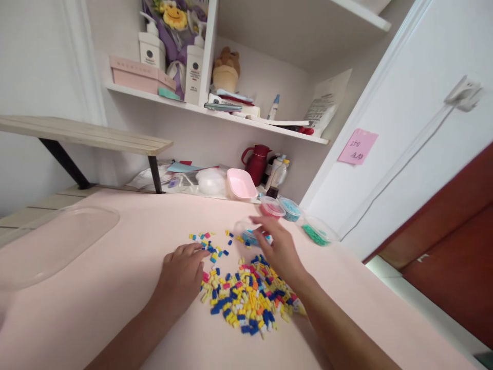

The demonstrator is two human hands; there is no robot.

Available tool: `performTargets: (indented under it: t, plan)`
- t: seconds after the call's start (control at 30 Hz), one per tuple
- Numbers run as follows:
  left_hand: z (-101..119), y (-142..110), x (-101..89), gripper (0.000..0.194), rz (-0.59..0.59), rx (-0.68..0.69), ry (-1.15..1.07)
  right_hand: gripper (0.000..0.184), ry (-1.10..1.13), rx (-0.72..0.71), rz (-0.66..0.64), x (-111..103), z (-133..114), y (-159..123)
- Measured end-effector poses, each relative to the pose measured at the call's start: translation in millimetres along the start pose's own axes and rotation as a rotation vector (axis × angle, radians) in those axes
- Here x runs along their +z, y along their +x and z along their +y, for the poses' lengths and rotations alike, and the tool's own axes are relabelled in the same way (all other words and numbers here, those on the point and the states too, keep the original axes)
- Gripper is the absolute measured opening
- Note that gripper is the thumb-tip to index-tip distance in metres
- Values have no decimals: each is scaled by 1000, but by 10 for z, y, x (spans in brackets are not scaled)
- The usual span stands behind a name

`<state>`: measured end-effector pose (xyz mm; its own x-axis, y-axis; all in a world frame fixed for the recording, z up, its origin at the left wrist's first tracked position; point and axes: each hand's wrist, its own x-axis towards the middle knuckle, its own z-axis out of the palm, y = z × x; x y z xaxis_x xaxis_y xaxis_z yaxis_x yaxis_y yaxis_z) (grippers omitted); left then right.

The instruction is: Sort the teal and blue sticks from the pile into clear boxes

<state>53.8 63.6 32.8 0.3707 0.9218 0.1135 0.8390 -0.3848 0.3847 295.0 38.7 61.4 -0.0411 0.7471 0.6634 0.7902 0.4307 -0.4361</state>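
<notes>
A heap of small toy building bricks, mostly yellow and dark blue with some pink, orange and white, spreads over the pink tabletop. My left hand rests at the heap's left side, fingers apart, its index fingertip at a smaller scatter of loose bricks. Over a clear round tub with blue pieces in it hovers my right hand, thumb and forefinger spread with no brick visible between them. The hand partly hides that tub and the heap's right side.
Lidded tubs of pink, light blue and green pieces stand at the back right. At left lies a clear plastic lid or tray. Behind are a pink bowl, a red jug and a raised wooden stand.
</notes>
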Motion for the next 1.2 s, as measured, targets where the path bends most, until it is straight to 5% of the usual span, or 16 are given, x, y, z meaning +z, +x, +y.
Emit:
performTargets:
  t: [0.2, 0.43, 0.63, 0.77, 1.0, 1.2]
  plan:
    - [-34, 5, 59, 45, 54, 28, -5, 37, -48, -109, -407, 325, -216, -184]
    - [-27, -11, 70, 43, 83, 41, -45, 31, 19, 38, -414, 385, -70, -204]
    - [4, -19, 33, 41, 83, 32, -82, 20, -36, -2, -410, 397, -92, -208]
    - [-12, -5, 37, 43, 101, 15, -118, 16, -9, 9, -305, 301, -137, -137]
    - [-12, 2, 36, 43, 109, 22, -161, 21, 38, 238, 193, -182, 120, 53]
    - [-23, 10, 22, 44, 127, 17, -188, 32, 123, 332, 237, -228, 332, 33]
